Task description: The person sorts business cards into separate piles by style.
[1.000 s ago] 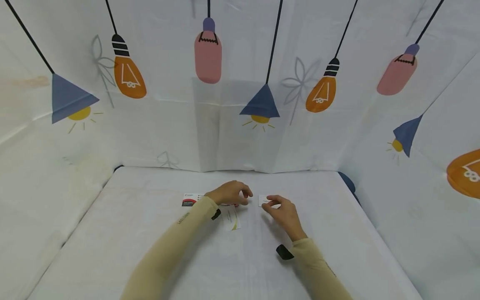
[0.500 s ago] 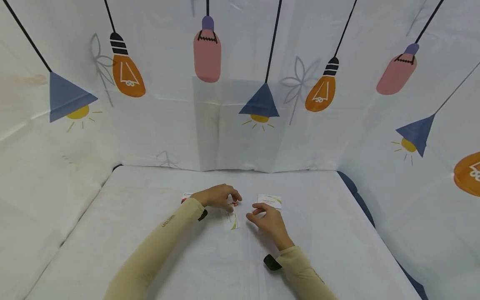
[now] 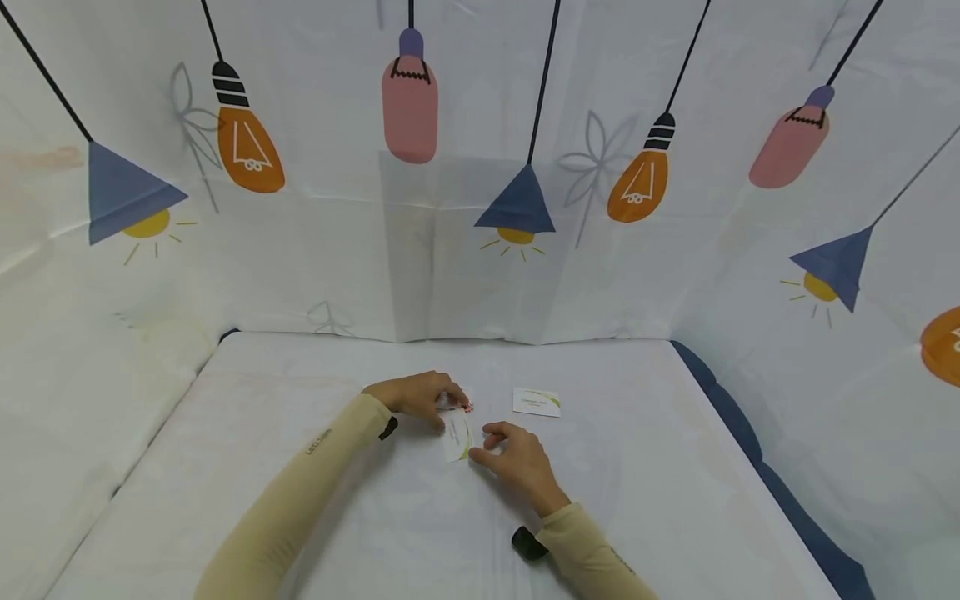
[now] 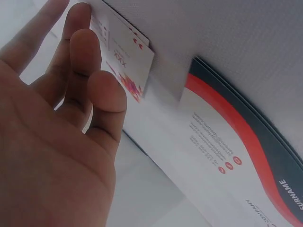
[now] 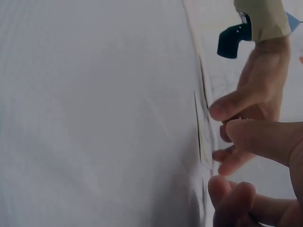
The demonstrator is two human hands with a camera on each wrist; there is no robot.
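Note:
My left hand point(image 3: 422, 398) hovers over the middle cards, its fingers spread and slightly bent. Under its fingertips lies a business card with a red floral print point(image 4: 130, 56), mostly hidden in the head view. A white business card with a yellow-green curve point(image 3: 456, 438) lies just in front of that hand. My right hand point(image 3: 521, 467) is at that card's right edge, thumb and fingers apart; whether the thumb touches the card I cannot tell. Another white and green business card point(image 3: 536, 402) lies farther back on the right. In the left wrist view, red, black and white business cards point(image 4: 222, 127) lie stacked.
A white cloth covers the table point(image 3: 637, 467). White sheeting with printed lamps point(image 3: 517, 200) stands behind and at both sides. Dark blue material point(image 3: 795, 500) shows along the right edge.
My right hand has moved away from the back right card, toward the front and left, to the middle white card. The left hand has shifted left and slightly forward, uncovering more of that card.

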